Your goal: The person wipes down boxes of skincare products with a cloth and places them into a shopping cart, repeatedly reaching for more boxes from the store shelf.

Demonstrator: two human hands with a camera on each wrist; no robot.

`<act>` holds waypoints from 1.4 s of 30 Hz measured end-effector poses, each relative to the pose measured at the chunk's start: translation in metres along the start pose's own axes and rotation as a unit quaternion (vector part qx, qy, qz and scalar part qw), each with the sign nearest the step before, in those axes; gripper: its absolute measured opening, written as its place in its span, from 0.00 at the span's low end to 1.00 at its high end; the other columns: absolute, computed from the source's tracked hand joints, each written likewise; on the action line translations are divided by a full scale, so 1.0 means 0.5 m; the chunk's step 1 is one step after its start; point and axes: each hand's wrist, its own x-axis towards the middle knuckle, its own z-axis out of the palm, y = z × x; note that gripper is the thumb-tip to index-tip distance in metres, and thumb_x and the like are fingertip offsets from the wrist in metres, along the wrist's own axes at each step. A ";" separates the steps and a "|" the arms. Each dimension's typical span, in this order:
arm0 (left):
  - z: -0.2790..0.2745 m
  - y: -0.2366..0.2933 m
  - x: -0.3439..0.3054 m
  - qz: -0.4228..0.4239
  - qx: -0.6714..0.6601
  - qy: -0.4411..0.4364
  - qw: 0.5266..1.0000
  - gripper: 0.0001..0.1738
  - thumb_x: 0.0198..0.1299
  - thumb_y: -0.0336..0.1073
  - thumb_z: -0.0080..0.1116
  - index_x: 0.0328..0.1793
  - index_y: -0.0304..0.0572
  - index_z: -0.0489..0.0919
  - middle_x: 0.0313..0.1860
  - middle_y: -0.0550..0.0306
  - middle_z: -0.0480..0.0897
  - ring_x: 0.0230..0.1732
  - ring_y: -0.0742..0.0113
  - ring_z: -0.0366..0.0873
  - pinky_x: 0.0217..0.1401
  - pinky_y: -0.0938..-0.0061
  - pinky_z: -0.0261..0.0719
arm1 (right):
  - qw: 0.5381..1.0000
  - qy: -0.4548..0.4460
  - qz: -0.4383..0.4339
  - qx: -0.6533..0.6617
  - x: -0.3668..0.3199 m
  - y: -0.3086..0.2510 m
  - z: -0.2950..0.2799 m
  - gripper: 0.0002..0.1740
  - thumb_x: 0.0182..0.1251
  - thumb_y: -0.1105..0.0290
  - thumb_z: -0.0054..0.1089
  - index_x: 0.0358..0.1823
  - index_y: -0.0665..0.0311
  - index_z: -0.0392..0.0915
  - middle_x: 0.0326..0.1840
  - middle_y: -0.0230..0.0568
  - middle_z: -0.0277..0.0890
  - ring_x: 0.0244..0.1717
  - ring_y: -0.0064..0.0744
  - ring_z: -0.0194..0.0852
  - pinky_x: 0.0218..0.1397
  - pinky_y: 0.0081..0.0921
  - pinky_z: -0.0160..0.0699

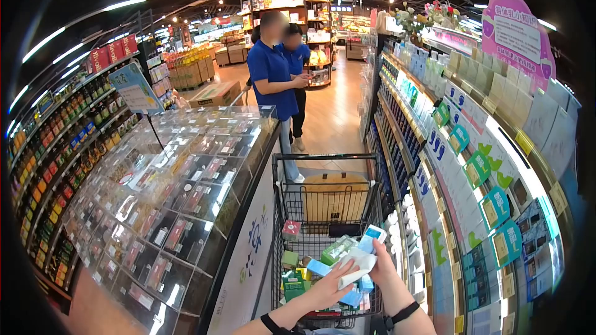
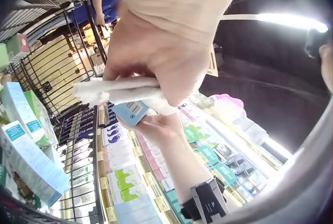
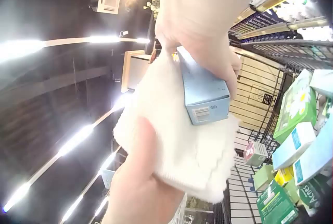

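A small light-blue box (image 3: 205, 91) with a barcode on its end is gripped by my right hand (image 1: 386, 265), upright over the cart in the head view. My left hand (image 1: 332, 285) holds a folded white cloth (image 3: 177, 130) between thumb and fingers, and the cloth lies against the box's side. In the left wrist view the cloth (image 2: 122, 89) hangs from my left hand (image 2: 156, 52), with the box (image 2: 131, 111) just beneath it in my right hand (image 2: 161, 127). My right fingertips are partly hidden behind the box.
Below the hands, the wire cart (image 1: 320, 211) holds blue and green boxes (image 1: 293, 283) and a large carton (image 1: 335, 197). Shelves of boxed goods (image 1: 478, 167) line the right; a clear bin display (image 1: 180, 198) stands left. Two people in blue shirts (image 1: 270, 71) stand ahead.
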 end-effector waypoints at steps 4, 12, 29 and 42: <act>0.007 -0.034 -0.029 -0.132 -0.188 0.010 0.973 0.30 0.68 0.47 0.44 0.72 0.41 0.59 0.66 0.49 0.66 0.67 0.56 0.62 0.67 0.68 0.60 | 0.996 0.062 -0.001 -0.070 0.018 0.019 -0.013 0.18 0.67 0.65 0.53 0.53 0.57 0.58 0.52 0.39 0.67 0.55 0.39 0.69 0.58 0.44 0.70; -0.024 -0.100 -0.047 -0.357 -0.583 0.135 0.717 0.27 0.70 0.51 0.35 0.67 0.42 0.62 0.59 0.53 0.73 0.59 0.60 0.72 0.61 0.63 0.70 | 0.998 -0.025 0.008 -0.060 0.000 0.089 -0.013 0.26 0.68 0.68 0.50 0.63 0.53 0.49 0.59 0.40 0.62 0.60 0.40 0.63 0.61 0.42 0.65; -0.030 -0.165 -0.058 -0.398 -0.604 0.220 0.654 0.24 0.72 0.46 0.34 0.66 0.40 0.63 0.61 0.51 0.72 0.61 0.54 0.71 0.62 0.56 0.70 | 0.719 0.093 0.107 -0.680 0.037 0.184 -0.160 0.50 0.51 0.48 0.64 0.61 0.79 0.50 0.50 0.66 0.71 0.52 0.55 0.74 0.54 0.36 0.74; -0.035 -0.139 0.020 -0.358 -0.591 0.197 0.696 0.24 0.71 0.45 0.38 0.66 0.37 0.63 0.61 0.51 0.71 0.60 0.55 0.71 0.62 0.58 0.70 | 0.724 0.056 -0.043 -0.686 -0.010 0.042 -0.112 0.30 0.58 0.53 0.60 0.56 0.68 0.71 0.40 0.47 0.80 0.41 0.38 0.79 0.43 0.29 0.77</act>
